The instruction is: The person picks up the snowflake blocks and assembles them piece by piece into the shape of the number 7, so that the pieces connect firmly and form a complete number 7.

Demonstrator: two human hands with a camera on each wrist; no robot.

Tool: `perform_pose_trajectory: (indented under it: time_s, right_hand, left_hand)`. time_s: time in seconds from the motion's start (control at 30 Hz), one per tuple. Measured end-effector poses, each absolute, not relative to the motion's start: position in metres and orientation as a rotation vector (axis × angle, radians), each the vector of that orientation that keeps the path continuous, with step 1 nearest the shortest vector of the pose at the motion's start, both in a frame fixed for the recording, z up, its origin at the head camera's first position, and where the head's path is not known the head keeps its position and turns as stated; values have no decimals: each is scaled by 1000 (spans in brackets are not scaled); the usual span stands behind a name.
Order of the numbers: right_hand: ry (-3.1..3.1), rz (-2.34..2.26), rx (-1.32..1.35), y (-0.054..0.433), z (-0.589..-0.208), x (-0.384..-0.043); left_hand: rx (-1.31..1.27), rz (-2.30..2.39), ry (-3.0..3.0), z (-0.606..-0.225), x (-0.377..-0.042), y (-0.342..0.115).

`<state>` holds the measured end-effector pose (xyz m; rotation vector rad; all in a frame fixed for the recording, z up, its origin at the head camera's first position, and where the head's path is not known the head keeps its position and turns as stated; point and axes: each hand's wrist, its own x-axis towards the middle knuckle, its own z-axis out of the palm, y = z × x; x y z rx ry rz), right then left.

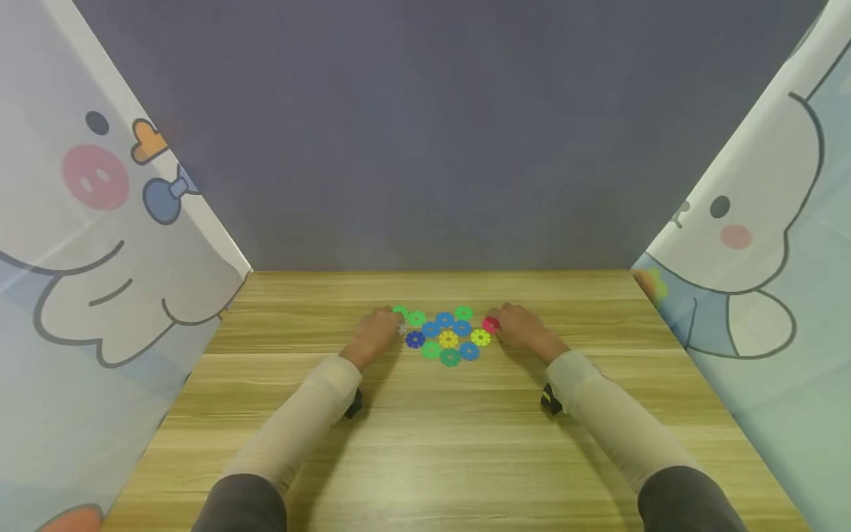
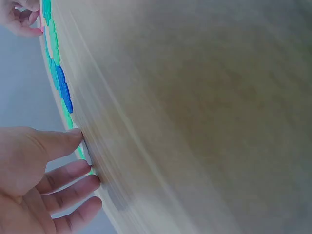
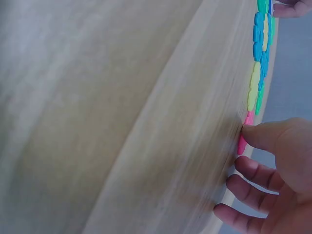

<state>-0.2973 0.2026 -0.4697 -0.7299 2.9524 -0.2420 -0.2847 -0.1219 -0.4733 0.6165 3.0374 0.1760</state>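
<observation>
Slotted plastic snowflake discs lie flat on the table in a close cluster. At its left edge my left hand (image 1: 377,334) pinches a whitish disc (image 1: 402,329) between thumb and fingers, partly covering it. My right hand (image 1: 525,330) holds a pink disc (image 1: 490,325) at the right edge, its thumb (image 3: 258,134) on one side and fingertips on the other. Between the hands are a yellow disc (image 1: 448,340) in the middle, a dark blue disc (image 1: 415,340), a lime-yellow disc (image 1: 481,338), several lighter blue discs (image 1: 469,351) and several green discs (image 1: 431,350).
The wood-grain table (image 1: 425,443) stretches toward me below the cluster. A dark grey panel (image 1: 439,148) rises at its back edge. Cartoon-printed sheets stand along the left side (image 1: 133,244) and the right side (image 1: 751,310).
</observation>
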Motion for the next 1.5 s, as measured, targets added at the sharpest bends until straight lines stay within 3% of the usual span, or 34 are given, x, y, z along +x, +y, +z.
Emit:
perform_pose_trajectory:
  time_s: [0.67, 1.13, 1.5]
  right_hand:
    - [2963, -307, -723, 209, -472, -300]
    - [2975, -447, -699, 216, -468, -286]
    - [2999, -568, -782, 202, -458, -275]
  left_hand:
    - [550, 158, 2989, -468, -289, -117]
    - [542, 794, 2843, -458, -284, -138]
    - [341, 1309, 2490, -451, -276, -142]
